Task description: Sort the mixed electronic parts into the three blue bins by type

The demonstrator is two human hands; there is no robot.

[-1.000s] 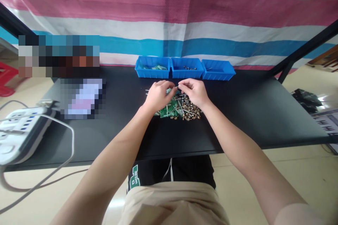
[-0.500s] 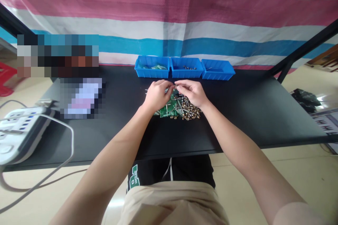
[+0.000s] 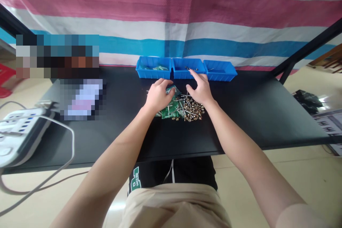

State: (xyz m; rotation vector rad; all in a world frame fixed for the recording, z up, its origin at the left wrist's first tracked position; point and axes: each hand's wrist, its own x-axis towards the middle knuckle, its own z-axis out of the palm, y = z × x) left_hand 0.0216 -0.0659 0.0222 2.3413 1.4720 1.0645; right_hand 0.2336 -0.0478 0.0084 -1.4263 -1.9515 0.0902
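Note:
My left hand [image 3: 159, 95] is over the left side of the mixed pile, fingers curved and thumb apart, with nothing visible between them. My right hand [image 3: 201, 89] is spread, its index finger reaching to the front rim of the middle blue bin [image 3: 189, 74]. That bin holds a few small brown pieces [image 3: 192, 68]. Below the hands lie green packets with pale sticks [image 3: 171, 109] and, beside them, a heap of metal pins with brassy round heads [image 3: 192, 109]. The left blue bin [image 3: 154, 74] contains green and pale pieces. One thin piece lies in the right blue bin [image 3: 220, 75].
A white power strip [image 3: 16, 131] with a looping grey cable [image 3: 73, 139] sits at the left of the black table [image 3: 240, 121]. A blurred-out phone-like object [image 3: 84, 99] lies behind it. Black frame bars rise at both sides, before a striped sheet [image 3: 120, 3].
My right hand has moved away from my left, forward to the middle bin, and its fingers have spread. The fingertips of my left hand have parted.

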